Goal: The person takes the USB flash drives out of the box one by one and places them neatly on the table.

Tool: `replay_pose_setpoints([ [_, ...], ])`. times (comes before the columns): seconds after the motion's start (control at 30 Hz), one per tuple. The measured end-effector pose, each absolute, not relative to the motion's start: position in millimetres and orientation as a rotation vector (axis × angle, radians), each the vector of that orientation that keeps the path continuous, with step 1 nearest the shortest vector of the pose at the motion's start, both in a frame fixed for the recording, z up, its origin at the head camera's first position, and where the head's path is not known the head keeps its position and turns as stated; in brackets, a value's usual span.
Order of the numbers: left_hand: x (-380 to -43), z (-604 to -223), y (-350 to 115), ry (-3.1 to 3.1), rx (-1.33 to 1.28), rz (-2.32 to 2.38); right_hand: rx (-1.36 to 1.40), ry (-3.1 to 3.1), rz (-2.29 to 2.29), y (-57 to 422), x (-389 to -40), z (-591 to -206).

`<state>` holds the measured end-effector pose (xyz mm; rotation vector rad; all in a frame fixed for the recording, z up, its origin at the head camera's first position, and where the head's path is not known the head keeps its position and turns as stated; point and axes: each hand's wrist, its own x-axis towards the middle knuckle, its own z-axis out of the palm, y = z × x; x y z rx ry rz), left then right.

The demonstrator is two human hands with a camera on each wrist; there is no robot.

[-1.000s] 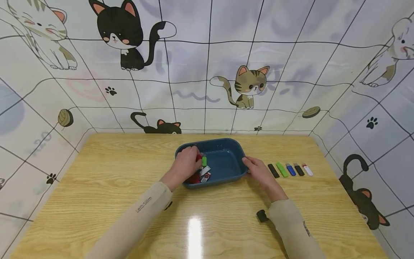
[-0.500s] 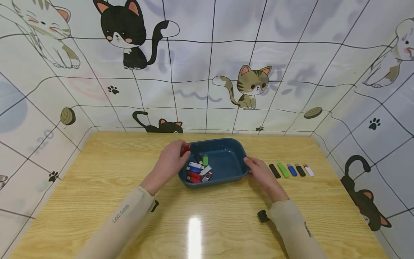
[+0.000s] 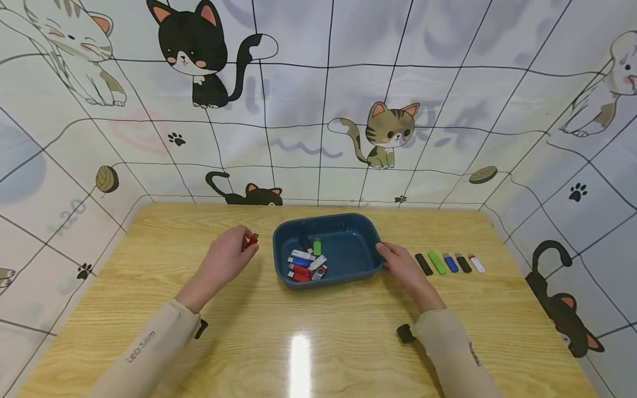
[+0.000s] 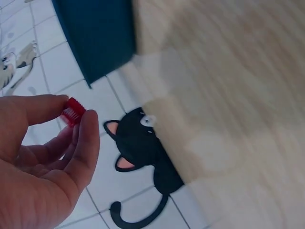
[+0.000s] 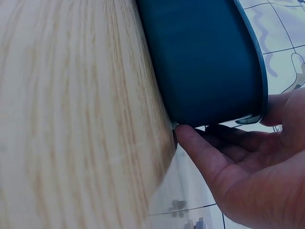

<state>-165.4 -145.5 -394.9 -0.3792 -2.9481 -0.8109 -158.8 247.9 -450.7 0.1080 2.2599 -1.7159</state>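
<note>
Left of the tray, my left hand [image 3: 224, 258] pinches a small red USB flash drive [image 3: 254, 239] between thumb and fingertips, held over the table. In the left wrist view the ribbed red end of the drive [image 4: 73, 112] sticks out of the fingers. My right hand [image 3: 402, 270] grips the right end of a dark blue plastic tray [image 3: 352, 250], thumb at the rim and fingers against the outer wall. Several USB drives lie jumbled in the tray's left half, among them a red one [image 3: 300, 270], a blue one [image 3: 298, 261] and a green one [image 3: 317, 247].
Right of the tray, several USB drives stand in a slanted row on the wooden table [image 3: 323, 326]: a black one [image 3: 423, 264], a green one [image 3: 437, 262], a blue one [image 3: 450, 262], another black one [image 3: 463, 262] and a white one [image 3: 476, 263]. Cat-print fabric [image 3: 298, 99] encloses the table's back and sides.
From inside the tray, my left hand has lifted out the red USB drive and carried it left past the rim. The right hand has kept its grip on the tray.
</note>
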Motion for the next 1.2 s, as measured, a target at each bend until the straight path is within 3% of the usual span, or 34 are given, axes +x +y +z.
replay_pose_setpoints([
  [1.2, -159.7, -435.6, -171.9, -3.247, -0.294, -0.618, 0.095, 2.24, -1.74, 250.1, -158.3, -453.3],
])
